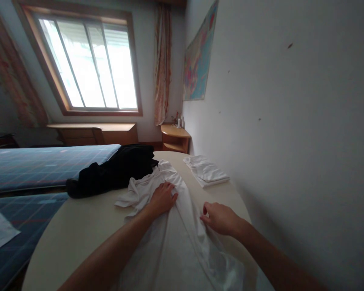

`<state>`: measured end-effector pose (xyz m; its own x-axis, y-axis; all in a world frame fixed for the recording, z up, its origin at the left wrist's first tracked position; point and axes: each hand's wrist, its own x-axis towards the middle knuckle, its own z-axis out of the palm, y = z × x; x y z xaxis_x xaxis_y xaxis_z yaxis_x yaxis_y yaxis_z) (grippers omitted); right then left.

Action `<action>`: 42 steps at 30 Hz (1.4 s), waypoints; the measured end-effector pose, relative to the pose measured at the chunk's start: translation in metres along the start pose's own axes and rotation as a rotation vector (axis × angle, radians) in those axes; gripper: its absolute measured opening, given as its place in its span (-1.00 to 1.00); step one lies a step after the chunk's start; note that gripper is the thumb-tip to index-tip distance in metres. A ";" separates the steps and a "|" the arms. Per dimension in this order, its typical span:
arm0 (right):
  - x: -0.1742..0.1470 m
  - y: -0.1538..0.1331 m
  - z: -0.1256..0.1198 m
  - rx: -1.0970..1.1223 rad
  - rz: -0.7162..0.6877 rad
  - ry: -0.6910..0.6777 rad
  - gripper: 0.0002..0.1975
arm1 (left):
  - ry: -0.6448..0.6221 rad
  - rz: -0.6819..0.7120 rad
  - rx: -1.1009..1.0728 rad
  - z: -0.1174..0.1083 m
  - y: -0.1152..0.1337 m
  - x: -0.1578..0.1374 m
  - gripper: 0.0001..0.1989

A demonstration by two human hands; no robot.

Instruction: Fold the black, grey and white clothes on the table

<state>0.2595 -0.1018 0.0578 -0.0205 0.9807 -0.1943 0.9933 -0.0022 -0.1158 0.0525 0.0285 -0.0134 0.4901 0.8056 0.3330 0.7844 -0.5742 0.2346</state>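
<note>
A white short-sleeved T-shirt (176,242) lies lengthwise over the round table, rumpled near its collar, with its near end running out at the bottom of the view. My left hand (164,198) rests flat on its upper part, fingers stretched out. At the shirt's right edge, my right hand (220,218) is curled, with thumb and forefinger brought close together on the fabric. How much cloth lies between those fingers is partly hidden.
The cream round table (69,226) stands against the white wall (291,141). A folded white garment (208,171) lies at its right, black clothing (115,171) at its far left. Beyond are a blue plaid mattress (48,161) and a corner shelf (176,131). White paper (0,230) lies lower left.
</note>
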 end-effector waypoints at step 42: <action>0.082 0.019 0.034 0.266 0.147 0.217 -0.80 | 0.106 -0.042 -0.213 0.007 -0.014 -0.004 -0.82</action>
<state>0.2730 -0.0282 0.0064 0.1728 0.9848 -0.0195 0.9188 -0.1683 -0.3571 0.0420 0.0346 -0.0241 0.4070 0.8159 0.4107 0.6996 -0.5675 0.4342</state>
